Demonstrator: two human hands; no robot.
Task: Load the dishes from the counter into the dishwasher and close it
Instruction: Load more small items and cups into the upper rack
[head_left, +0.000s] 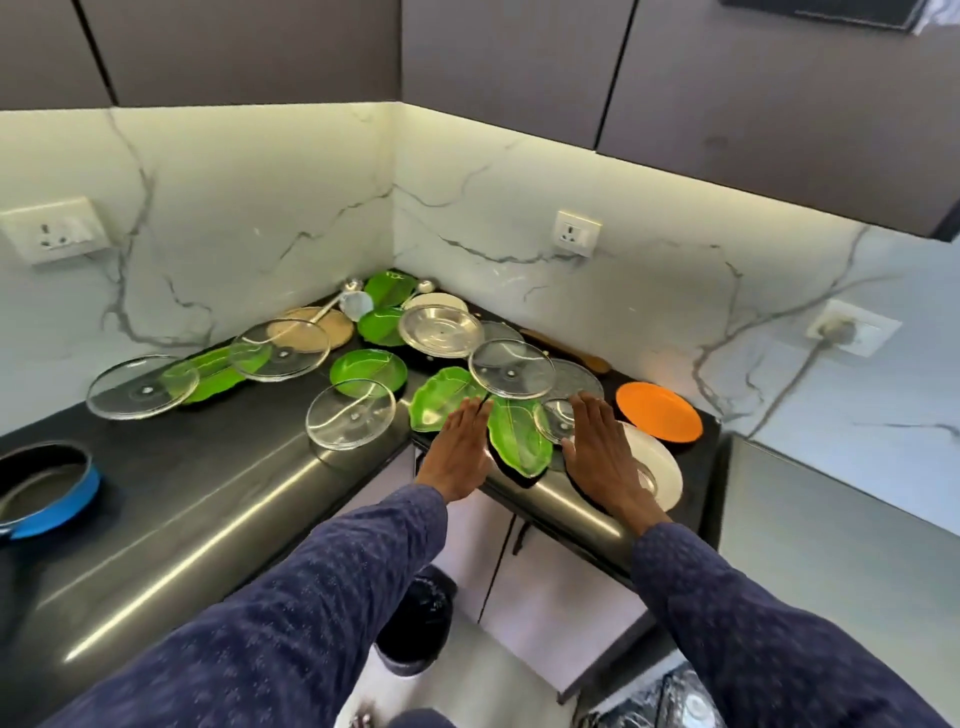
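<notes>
Both hands are extended over the corner of the dark counter (218, 483), fingers straight and together, holding nothing. The left hand (460, 447) hovers at the near edge of a green leaf-shaped plate (519, 441); the right hand (602, 447) is just beside it on the other side, above a white plate (662, 467) and a small glass lid (556, 421). Whether either palm touches the dishes cannot be told.

The dishes lie scattered across the counter corner: several glass lids (511, 368), a steel plate (440, 330), more green plates (369, 369), an orange plate (658, 418). Many overlap. The dishwasher is not clearly in view; a rack-like shape shows at the lower right edge.

Assessment: the leaf plate appears light, stiff plastic, overhanging the counter edge, and is best taken by its two long rims. The glass lids are likely heavier, slippery and breakable; lift by the rim, one at a time, since stacked neighbours may slide.
</notes>
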